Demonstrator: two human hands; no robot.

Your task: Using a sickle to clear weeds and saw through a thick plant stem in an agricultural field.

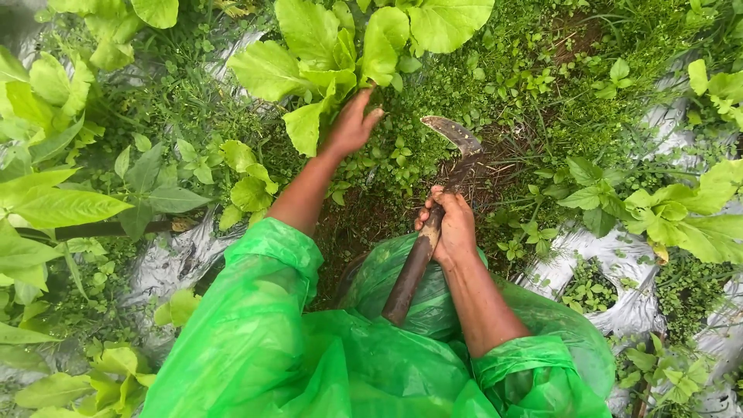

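Note:
My right hand (450,226) grips the dark wooden handle of a sickle (433,217), whose curved rusty blade points up and left above a patch of bare soil. My left hand (352,124) reaches forward into the base of a large-leaved green plant (340,46), fingers closed around its lower leaves or stem. Both arms wear a bright green plastic raincoat (309,348) with the sleeves pushed up.
Silver plastic mulch sheets (611,263) lie on both sides. Small weeds (526,85) cover the ground ahead. Leafy plants stand at the left (54,201) and right (689,209) edges.

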